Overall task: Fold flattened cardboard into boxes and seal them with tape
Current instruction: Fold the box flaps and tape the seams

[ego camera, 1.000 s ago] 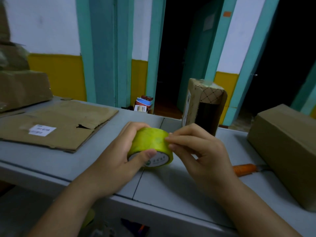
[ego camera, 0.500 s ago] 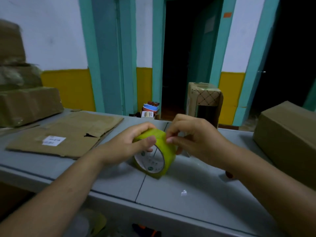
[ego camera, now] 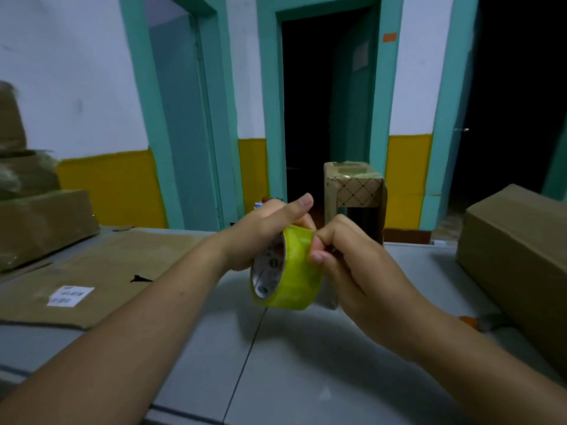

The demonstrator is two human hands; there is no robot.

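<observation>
Centre frame: left hand (ego camera: 264,231) grips the yellow-green tape roll (ego camera: 294,271), now raised above the grey table (ego camera: 306,363); right hand (ego camera: 352,265) pinches its edge, probably seeking the end.

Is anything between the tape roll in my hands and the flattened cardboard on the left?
Nothing visible. The left hand and right hand hold the tape roll; only bare table and your own left forearm lie toward the flattened cardboard.

Both forearms reach in, meeting mid-air. Left hand (ego camera: 264,231) grips the tape roll (ego camera: 296,271), thumb raised; right hand (ego camera: 356,268) curls tight, fingertips pinching at its band.
</observation>
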